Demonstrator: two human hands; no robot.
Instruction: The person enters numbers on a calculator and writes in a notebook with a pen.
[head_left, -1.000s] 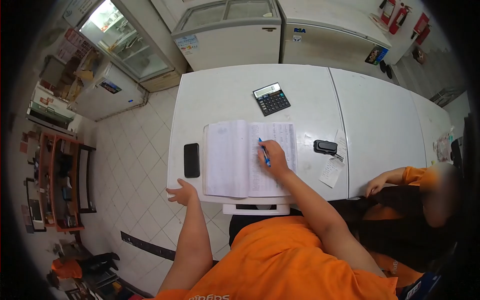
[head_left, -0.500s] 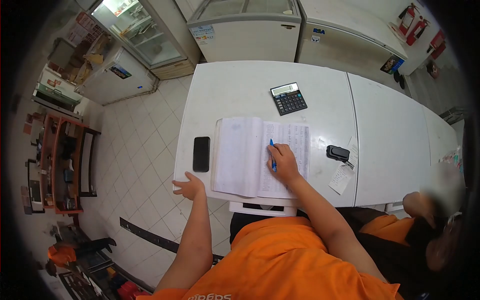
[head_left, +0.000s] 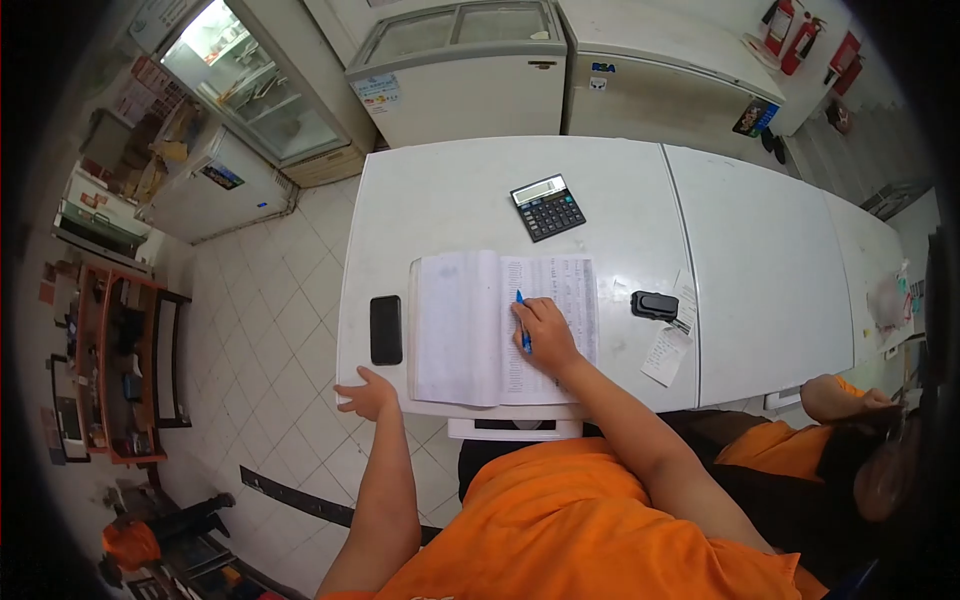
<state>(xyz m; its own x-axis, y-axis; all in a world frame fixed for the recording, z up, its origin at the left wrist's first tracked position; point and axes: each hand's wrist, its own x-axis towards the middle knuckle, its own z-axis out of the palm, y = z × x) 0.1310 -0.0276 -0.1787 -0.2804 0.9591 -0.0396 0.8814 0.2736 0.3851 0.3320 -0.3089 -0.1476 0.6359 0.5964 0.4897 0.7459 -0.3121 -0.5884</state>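
Observation:
My right hand (head_left: 546,338) is closed around a blue pen (head_left: 526,341) and rests on the right page of an open notebook (head_left: 455,325). That page carries printed rows and handwritten columns, while the left page looks mostly blank. At the near left corner of the white table (head_left: 450,195), my left hand (head_left: 368,394) lies against the edge with its fingers apart. Just beyond it is a black phone (head_left: 386,330), left of the notebook. A black calculator (head_left: 548,208) sits past the notebook's far side.
A small black device (head_left: 655,305) and paper slips (head_left: 665,356) lie right of the notebook. Another person's hand (head_left: 835,397) shows at the table's right. Chest freezers (head_left: 470,95) stand behind the table, a glass-door fridge (head_left: 265,85) at far left. Fire extinguishers (head_left: 790,40) hang at upper right.
The view has shifted, so the table items sit lower and further left. My right hand still holds the pen on the page, and my left hand stays at the corner.

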